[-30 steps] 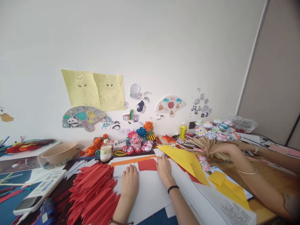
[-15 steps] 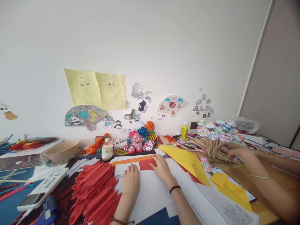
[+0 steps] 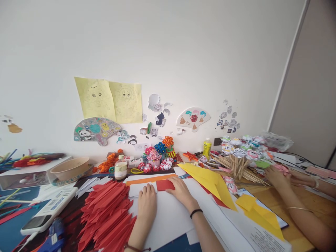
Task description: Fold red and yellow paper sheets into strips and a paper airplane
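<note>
My left hand rests with its fingertips pressed down on a narrow white paper strip. Beside that strip lies a red paper piece; whether the two are joined I cannot tell. My right hand grips the red piece at its right end, thumb at the near edge and fingers over the far edge. Under both hands is a large white sheet. An orange strip lies just beyond them. A thick pile of folded red paper strips sits left of my left hand.
Yellow folded paper lies to the right. A small bottle, a white power strip and a blue glue gun stand or lie leftward. Another person's hands work at the right, near paper flowers on sticks.
My right hand's fingers have closed in over the red paper; my left hand stays put. The other person's hands have moved and now hold something pink.
</note>
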Tool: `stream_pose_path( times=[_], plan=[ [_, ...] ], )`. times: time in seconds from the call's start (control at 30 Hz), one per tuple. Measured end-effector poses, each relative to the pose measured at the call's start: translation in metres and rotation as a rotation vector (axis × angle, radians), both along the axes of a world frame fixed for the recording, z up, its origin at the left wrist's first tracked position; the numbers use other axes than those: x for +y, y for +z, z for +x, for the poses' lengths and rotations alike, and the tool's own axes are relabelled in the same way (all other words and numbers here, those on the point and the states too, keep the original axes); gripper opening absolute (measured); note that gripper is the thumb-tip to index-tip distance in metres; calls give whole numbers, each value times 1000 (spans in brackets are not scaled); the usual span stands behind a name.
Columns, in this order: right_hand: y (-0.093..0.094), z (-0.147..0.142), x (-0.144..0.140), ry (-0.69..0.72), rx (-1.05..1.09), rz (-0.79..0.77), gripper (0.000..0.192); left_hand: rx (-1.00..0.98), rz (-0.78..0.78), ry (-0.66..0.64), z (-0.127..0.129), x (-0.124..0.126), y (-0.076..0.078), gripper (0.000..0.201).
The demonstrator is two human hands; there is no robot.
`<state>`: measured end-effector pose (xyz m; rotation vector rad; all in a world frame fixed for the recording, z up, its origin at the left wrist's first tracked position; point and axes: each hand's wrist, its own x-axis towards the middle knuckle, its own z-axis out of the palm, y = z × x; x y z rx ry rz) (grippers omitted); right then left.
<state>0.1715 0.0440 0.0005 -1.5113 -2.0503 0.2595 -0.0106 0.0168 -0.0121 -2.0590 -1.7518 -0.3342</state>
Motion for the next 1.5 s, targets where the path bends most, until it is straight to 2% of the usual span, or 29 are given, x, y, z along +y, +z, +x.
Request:
stream_pose_path(
  times=[0.2, 0.57, 0.8, 1.1, 1.5],
  plan=[
    [-6, 7, 7, 56, 7, -3, 58, 0, -12, -5, 0, 1, -1, 44],
    [-10, 9, 15, 63, -5, 15, 42, -7, -10, -8, -1, 2, -1, 43],
    [-15, 10, 18, 66, 4, 22, 45, -7, -3, -1, -1, 2, -2, 43],
    [-10, 8, 19, 76, 19, 33, 38, -18, -29, 2, 0, 0, 2, 41],
    [-8, 4, 27, 37, 89, -5, 41, -14, -54, 9, 1, -1, 4, 42]
  ],
)
